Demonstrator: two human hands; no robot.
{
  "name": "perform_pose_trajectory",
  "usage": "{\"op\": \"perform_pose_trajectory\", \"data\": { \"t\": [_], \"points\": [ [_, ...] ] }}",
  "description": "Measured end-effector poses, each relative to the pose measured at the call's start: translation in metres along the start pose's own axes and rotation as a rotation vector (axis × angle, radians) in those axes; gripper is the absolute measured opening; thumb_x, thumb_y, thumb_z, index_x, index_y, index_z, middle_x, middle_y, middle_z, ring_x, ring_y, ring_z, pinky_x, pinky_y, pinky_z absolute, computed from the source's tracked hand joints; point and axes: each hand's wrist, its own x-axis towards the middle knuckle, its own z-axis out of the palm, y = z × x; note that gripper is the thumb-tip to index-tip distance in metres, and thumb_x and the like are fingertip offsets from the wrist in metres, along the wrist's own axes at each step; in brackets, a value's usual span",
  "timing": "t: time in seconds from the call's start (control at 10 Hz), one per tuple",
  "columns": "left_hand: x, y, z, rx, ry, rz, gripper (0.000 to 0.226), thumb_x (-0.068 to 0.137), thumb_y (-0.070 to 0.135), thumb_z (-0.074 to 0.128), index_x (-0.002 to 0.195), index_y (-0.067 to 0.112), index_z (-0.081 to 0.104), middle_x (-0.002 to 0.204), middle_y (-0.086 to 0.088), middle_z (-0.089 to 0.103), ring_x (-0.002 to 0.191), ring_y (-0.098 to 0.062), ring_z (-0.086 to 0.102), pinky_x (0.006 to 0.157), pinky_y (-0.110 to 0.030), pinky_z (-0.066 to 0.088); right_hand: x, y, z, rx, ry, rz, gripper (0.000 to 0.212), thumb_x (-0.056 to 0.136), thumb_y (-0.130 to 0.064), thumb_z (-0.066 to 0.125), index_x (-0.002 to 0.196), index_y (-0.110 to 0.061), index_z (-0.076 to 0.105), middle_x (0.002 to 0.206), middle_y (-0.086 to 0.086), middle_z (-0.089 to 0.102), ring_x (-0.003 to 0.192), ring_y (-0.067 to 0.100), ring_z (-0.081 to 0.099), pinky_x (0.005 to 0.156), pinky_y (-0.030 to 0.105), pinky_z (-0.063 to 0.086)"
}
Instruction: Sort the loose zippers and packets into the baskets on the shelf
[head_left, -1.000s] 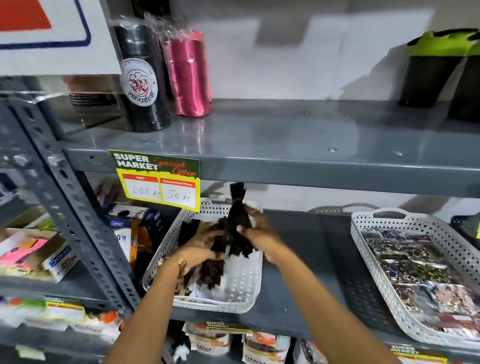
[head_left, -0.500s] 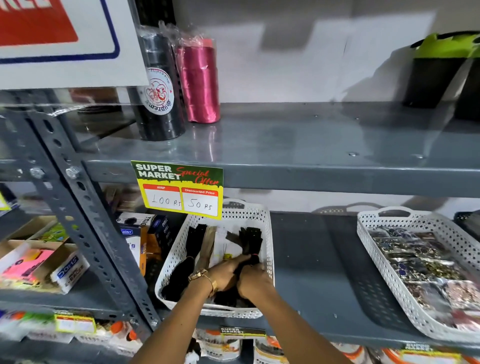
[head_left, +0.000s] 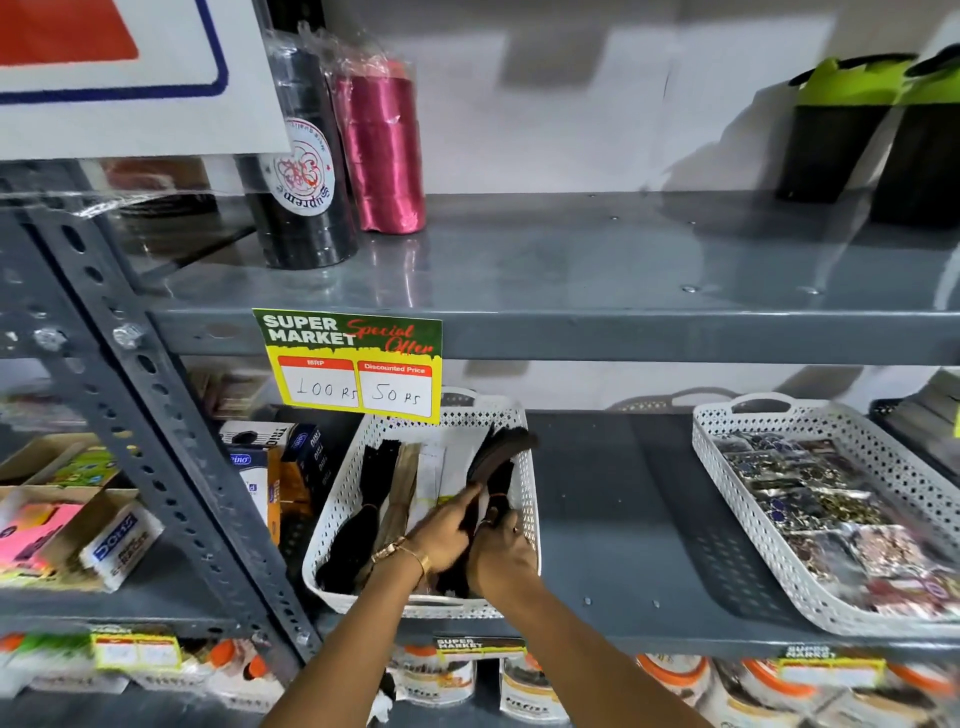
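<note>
Both hands are inside the white perforated plastic basket (head_left: 519, 431): the left hand (head_left: 447, 530) and right hand (head_left: 501, 553) grip a bundle of black zippers (head_left: 496, 462) fanning upward beyond the fingers.

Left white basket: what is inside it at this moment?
The left white basket holds black zippers, brownish ones and a dark bundle gripped by both hands, left hand and right hand. The hands cover the near right corner.
</note>
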Motion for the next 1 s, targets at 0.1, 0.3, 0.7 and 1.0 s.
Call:
{"op": "perform_pose_trajectory", "data": {
  "t": [0.1,0.3,0.7,1.0],
  "points": [
    [0.003,-0.006,0.006,0.155,-0.044,-0.105,0.055,0.090,0.006,0.039,0.143,0.016,0.030,0.147,-0.015,0.035,0.127,-0.033,0.047,0.106,-0.040,0.042,0.002,0.000,0.005,-0.061,0.018,-0.004,0.074,0.089,-0.009,0.056,0.149,-0.005,0.011,0.153,0.016,0.015,0.133,0.030,0.042,0.100,0.037,0.046],
    [0.006,0.001,0.008,0.595,-0.003,-0.136,0.040,0.092,0.011,0.040,0.132,0.014,0.044,0.138,-0.018,0.049,0.131,-0.037,0.040,0.111,-0.048,0.033,0.002,-0.002,0.002,-0.342,0.039,-0.092,0.052,0.092,-0.015,0.052,0.141,-0.007,0.037,0.143,0.013,0.041,0.130,0.026,0.045,0.097,0.036,0.048],
    [-0.018,-0.006,-0.008,0.738,0.076,-0.049,0.054,0.100,0.032,0.022,0.149,0.013,0.010,0.160,-0.015,0.001,0.146,-0.036,-0.008,0.113,-0.053,-0.023,-0.016,-0.002,-0.015,-0.335,0.069,-0.189,0.046,0.092,-0.003,0.050,0.137,-0.007,0.042,0.139,0.012,0.048,0.128,0.032,0.048,0.095,0.042,0.049],
    [-0.008,-0.006,-0.016,1.102,0.268,0.097,0.074,0.094,0.042,0.031,0.147,0.016,-0.013,0.159,-0.014,-0.012,0.143,-0.042,-0.014,0.113,-0.063,-0.002,-0.046,0.008,-0.026,-0.171,0.206,-0.250,0.035,0.091,0.001,0.047,0.126,-0.003,0.052,0.129,0.017,0.055,0.120,0.034,0.054,0.094,0.040,0.050]
  ]
}}
